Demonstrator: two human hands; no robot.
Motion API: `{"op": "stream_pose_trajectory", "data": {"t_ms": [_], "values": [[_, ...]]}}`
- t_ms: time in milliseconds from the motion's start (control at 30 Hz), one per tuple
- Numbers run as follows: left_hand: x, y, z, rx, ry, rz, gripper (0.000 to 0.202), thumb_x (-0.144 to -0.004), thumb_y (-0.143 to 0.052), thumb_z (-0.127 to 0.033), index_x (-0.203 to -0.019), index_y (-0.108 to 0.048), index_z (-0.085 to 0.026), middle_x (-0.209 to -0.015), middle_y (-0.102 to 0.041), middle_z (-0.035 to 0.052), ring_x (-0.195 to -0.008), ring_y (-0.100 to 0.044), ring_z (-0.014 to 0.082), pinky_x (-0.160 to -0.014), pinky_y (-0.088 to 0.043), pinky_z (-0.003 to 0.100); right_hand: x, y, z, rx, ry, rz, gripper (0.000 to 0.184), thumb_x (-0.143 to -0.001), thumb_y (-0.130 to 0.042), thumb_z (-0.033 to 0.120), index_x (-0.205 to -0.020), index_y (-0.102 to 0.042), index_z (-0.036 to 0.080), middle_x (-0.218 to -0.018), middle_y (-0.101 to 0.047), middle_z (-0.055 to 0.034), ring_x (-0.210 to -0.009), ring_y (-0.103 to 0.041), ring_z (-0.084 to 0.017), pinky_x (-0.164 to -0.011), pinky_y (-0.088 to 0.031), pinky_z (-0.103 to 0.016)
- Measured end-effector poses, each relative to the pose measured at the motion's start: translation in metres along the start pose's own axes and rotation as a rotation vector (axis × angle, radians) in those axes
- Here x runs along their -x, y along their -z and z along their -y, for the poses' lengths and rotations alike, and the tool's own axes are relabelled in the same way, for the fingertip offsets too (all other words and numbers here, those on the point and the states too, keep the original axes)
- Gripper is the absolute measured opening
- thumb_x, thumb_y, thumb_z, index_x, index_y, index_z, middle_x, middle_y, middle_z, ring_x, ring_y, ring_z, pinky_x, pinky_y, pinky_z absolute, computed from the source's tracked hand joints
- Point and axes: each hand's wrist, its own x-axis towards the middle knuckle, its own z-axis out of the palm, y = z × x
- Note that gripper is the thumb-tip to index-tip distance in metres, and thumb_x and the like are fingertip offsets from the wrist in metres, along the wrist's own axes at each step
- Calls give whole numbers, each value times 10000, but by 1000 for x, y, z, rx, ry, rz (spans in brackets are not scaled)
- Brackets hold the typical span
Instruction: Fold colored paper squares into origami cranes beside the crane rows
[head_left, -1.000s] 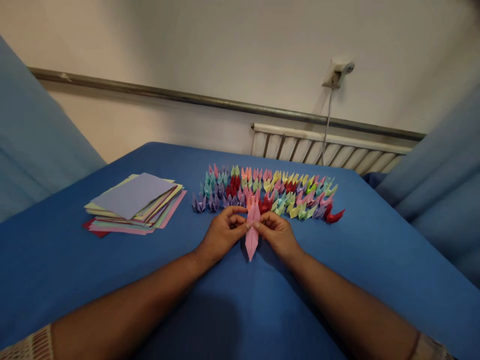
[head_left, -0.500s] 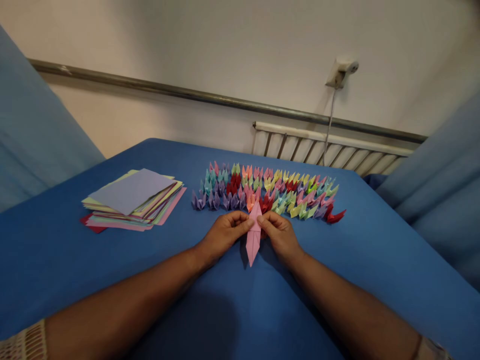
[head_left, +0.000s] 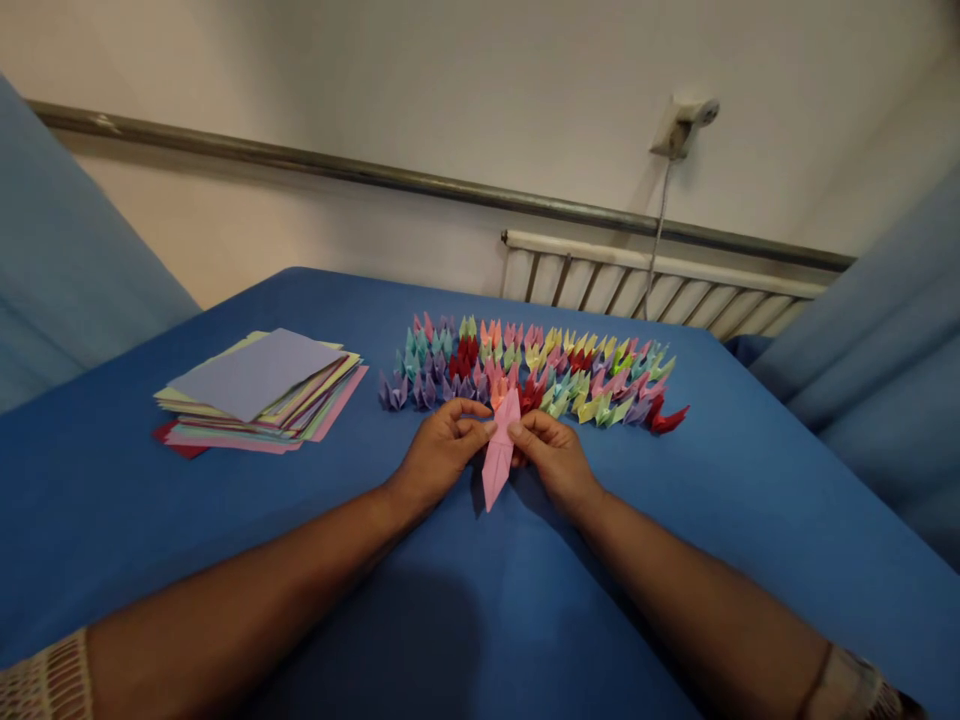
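A long, narrow piece of folded pink origami paper [head_left: 498, 460], pointed at both ends, is held up over the table in front of me. My left hand [head_left: 448, 440] pinches its left edge between thumb and fingers. On the right edge, my right hand [head_left: 553, 452] grips it the same way, its thumb lying on the paper's face. Crease lines run across and along the lower half. Just behind the paper stand rows of folded paper cranes [head_left: 561, 398] in many colours, partly hidden by the pink piece and my fingers.
A stack of square coloured paper [head_left: 255, 375], lavender on top, lies at the left on the blue-covered table [head_left: 112, 490]. Behind the table are a wall rail [head_left: 375, 178], a radiator [head_left: 660, 275] and a plugged-in socket [head_left: 682, 125]. Blue curtains [head_left: 885, 330] hang at both sides.
The pink folded paper has tilted slightly, its lower tip swinging left. Both hands keep hold of it. The whole view has shifted a little, with things appearing slightly higher and further left.
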Motion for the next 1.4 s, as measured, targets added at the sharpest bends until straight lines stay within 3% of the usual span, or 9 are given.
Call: {"op": "stream_pose_trajectory", "data": {"t_ms": [167, 367, 500, 633, 800, 900, 1000, 1233, 1400], "values": [[0, 1, 4, -225, -150, -4, 167, -756, -671, -321, -808, -609, -175, -718, -610, -20, -674, -576, 128, -643, -467, 244, -1, 2, -3, 86, 69, -67, 366, -789, -664, 518, -644, -565, 196, -532, -538, 44, -499, -476, -98, -511, -394, -236], [6, -1, 3, -309, -192, 73, 187, -795, -637, -314, -917, -652, -174, -857, -679, 24, -798, -635, 168, -768, -509, 299, 6, 1, -6, 398, 283, -167, 252, -861, -610, 425, -730, -617, 210, -620, -583, 24, -564, -512, -124, -568, -411, -260], [9, -2, 2, -362, -243, 93, 184, -754, -677, -286, -891, -638, -169, -844, -673, 21, -803, -625, 172, -772, -500, 294, 17, -2, 6, 572, 416, -84, 151, -903, -561, 336, -870, -664, 232, -771, -653, -19, -709, -598, -168, -697, -454, -299], [7, 0, 1, -335, -209, 81, 189, -797, -625, -351, -843, -653, -170, -764, -645, 2, -724, -585, 151, -680, -474, 259, 21, -3, 15, 634, 479, 4, 197, -936, -488, 277, -976, -678, 242, -868, -661, -56, -843, -611, -203, -803, -452, -338], [0, 3, 0, -215, -104, 32, 248, -769, -649, -403, -775, -703, -161, -726, -652, 2, -691, -569, 146, -662, -447, 251, 15, -2, 6, 577, 440, -55, 151, -911, -538, 301, -978, -660, 243, -876, -647, -41, -801, -606, -180, -743, -470, -313], [-2, 3, 0, -46, -36, -5, 249, -744, -689, -401, -772, -721, -156, -743, -670, 15, -666, -570, 137, -649, -451, 253, 10, 0, -4, 444, 327, -148, 140, -855, -626, 346, -936, -614, 232, -824, -633, -12, -678, -580, -144, -624, -459, -275], [0, 0, 0, 59, 17, 18, 226, -733, -710, -367, -805, -728, -154, -770, -684, 25, -664, -578, 130, -658, -464, 256, 6, 0, -8, 282, 229, -138, 215, -797, -694, 387, -891, -591, 223, -792, -638, 3, -640, -570, -128, -601, -456, -266], [4, -5, 0, -12, -24, -63, 189, -655, -754, -271, -788, -690, -152, -688, -640, -13, -625, -570, 112, -631, -475, 237, 7, -6, -4, 139, 128, -38, 257, -754, -732, 413, -805, -591, 205, -699, -620, 15, -612, -563, -124, -588, -457, -265], [2, -5, 2, -129, -80, -119, 195, -654, -746, -277, -773, -653, -153, -702, -634, -14, -648, -586, 119, -639, -492, 243, 5, -6, -6, 89, 92, -78, 272, -718, -742, 427, -723, -598, 196, -636, -606, 26, -574, -542, -112, -558, -444, -248]]}}
